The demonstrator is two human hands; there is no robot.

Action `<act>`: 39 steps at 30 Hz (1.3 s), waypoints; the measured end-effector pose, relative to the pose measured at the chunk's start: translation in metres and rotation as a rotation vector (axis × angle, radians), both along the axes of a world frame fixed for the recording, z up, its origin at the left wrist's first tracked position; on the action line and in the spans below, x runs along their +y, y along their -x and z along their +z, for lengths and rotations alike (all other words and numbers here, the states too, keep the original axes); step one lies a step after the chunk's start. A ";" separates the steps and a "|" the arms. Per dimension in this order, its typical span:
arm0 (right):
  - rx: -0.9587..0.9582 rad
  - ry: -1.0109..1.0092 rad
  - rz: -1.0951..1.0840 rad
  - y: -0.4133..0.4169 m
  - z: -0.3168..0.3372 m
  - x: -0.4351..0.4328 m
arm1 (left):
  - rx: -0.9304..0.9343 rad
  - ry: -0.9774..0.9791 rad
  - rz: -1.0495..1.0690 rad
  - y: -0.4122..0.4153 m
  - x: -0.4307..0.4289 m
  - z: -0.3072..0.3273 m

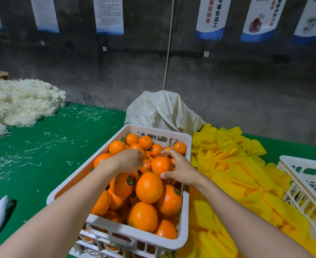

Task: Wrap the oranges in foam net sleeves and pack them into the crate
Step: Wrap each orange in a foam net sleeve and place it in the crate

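"Orange fruit is heaping high in the middle of the frame. Where are the hands sitting?"

"Both are reaching into the white crate (pixel 73 174), where the oranges (pixel 149 187) are piling above the rim. The right hand (pixel 181 170) is curling thumb and fingers around one orange (pixel 161 164) near the top of the heap. The left hand (pixel 127 161) is bending its fingers down among the fruit just beside it, and I cannot tell whether they are gripping anything."

"What are you worrying about?"

"Lifting from the crown of a loose pile. I am guessing its neighbours are leaning on that orange, so pulling it out may be sending others rolling over the rim onto the green table (pixel 42 164) at the left."

"And the wrapping?"

"The foam net sleeves (pixel 237 175) are lying in a yellow heap right of the crate, not in either hand. If both hands are coming away full, nothing is going to be free for opening a sleeve."

"The packing?"

"A second crate (pixel 302 161) is sitting at the right edge, well apart across the sleeves. Carrying fruit over that soft heap is risking a drop, or dragging sleeves off the table."
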State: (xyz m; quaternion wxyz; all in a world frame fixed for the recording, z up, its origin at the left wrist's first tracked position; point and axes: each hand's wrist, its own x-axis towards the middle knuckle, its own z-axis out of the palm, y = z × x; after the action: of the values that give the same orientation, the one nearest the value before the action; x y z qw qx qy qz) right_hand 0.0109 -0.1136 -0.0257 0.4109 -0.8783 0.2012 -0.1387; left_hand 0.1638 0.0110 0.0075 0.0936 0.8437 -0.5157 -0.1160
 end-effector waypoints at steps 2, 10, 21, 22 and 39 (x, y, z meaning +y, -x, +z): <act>-0.061 0.041 -0.025 0.008 0.002 0.002 | -0.014 0.132 0.046 0.004 -0.001 0.000; -0.149 0.288 -0.022 0.039 0.006 0.015 | 0.417 0.476 0.126 0.035 -0.005 0.008; -0.453 0.223 -0.132 0.096 0.014 0.015 | 1.127 0.459 -0.084 0.096 -0.003 0.024; -0.467 0.238 -0.143 0.102 0.015 0.015 | 1.154 0.468 -0.104 0.102 -0.005 0.025; -0.247 0.017 -0.255 0.213 0.020 -0.019 | 1.839 0.731 0.329 0.222 -0.037 -0.013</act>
State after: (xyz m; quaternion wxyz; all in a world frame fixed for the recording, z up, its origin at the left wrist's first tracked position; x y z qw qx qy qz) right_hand -0.2020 -0.1322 -0.0054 0.4040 -0.8254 0.2579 -0.2982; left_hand -0.0582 -0.0265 -0.0054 0.7240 0.4068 -0.1240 -0.5430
